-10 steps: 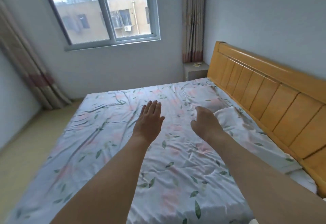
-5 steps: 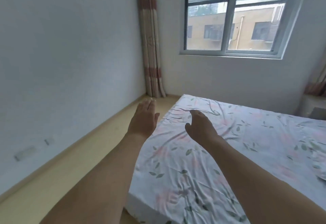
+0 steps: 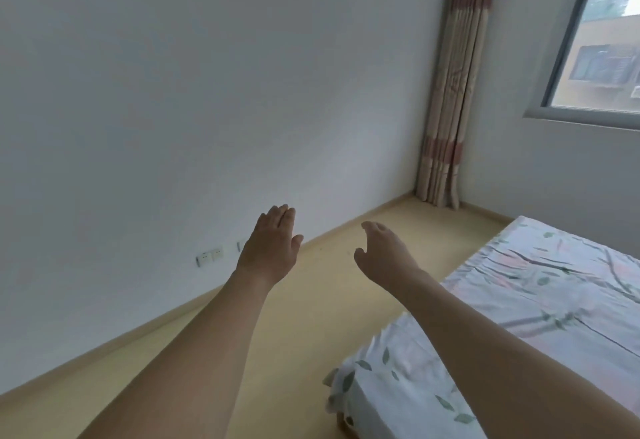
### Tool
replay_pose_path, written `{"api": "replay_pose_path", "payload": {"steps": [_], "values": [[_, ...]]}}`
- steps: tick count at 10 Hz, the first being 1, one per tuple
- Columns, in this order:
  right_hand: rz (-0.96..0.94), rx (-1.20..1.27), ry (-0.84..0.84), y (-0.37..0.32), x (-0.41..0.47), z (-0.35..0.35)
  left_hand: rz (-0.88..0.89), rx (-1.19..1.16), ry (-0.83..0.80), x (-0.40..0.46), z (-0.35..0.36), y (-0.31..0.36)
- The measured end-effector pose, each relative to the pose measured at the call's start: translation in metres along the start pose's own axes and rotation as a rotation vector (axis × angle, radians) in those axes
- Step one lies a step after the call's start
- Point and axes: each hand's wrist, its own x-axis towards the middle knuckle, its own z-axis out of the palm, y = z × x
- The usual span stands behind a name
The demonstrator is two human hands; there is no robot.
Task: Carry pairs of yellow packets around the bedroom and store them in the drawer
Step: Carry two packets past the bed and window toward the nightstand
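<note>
Both my arms reach out in front of me at chest height, and neither hand holds anything. My left hand (image 3: 272, 244) is flat with its fingers straight and together, seen against the white wall. My right hand (image 3: 382, 255) has relaxed, slightly bent fingers and hangs over the yellow floor. No yellow packet and no drawer is in view.
A bed with a leaf-patterned sheet (image 3: 540, 303) fills the lower right, its corner close to my right arm. A strip of yellow floor (image 3: 311, 317) runs between the bed and the white wall (image 3: 207, 92). Wall sockets (image 3: 209, 257) sit low. A curtain (image 3: 450, 92) and a window (image 3: 602, 40) are far right.
My view has swung to the left, from the bed and headboard past the window to the bare wall and floor. Both hands stay held out and hold nothing.
</note>
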Motion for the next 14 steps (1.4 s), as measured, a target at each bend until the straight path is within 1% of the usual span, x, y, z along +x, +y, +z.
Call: {"api": "replay_pose_path", "payload": {"steps": [1,2,3,4,6,8,9,10,11,12,13,14], "values": [[-0.024,0.005,-0.054,-0.017,0.050,0.044,-0.061,0.012,-0.052,0.024,0.024,-0.050],[-0.021,0.008,-0.061,-0.022,0.116,0.082,-0.067,0.040,-0.091,0.067,0.050,-0.095],[-0.015,0.024,-0.038,-0.023,0.194,0.109,-0.049,0.061,-0.081,0.135,0.073,-0.134],[0.019,0.052,-0.018,-0.024,0.278,0.120,-0.038,0.057,-0.090,0.213,0.089,-0.168],[0.068,0.062,0.043,-0.027,0.421,0.143,0.033,0.046,-0.045,0.358,0.119,-0.224],[0.118,0.036,0.016,-0.012,0.545,0.190,0.090,0.025,-0.109,0.480,0.192,-0.282],[0.145,0.022,0.038,0.000,0.616,0.210,0.138,-0.010,-0.122,0.549,0.235,-0.309],[0.198,0.027,0.064,0.011,0.687,0.228,0.191,-0.058,-0.100,0.624,0.275,-0.337],[0.271,0.012,0.090,0.024,0.755,0.231,0.281,-0.079,-0.085,0.709,0.303,-0.351],[0.319,-0.013,0.146,0.040,0.816,0.223,0.362,-0.124,-0.037,0.792,0.327,-0.346],[0.358,-0.046,0.182,0.068,0.867,0.217,0.422,-0.188,-0.038,0.856,0.359,-0.323],[0.423,-0.039,0.212,0.109,0.911,0.214,0.485,-0.242,-0.076,0.908,0.404,-0.296]]}}
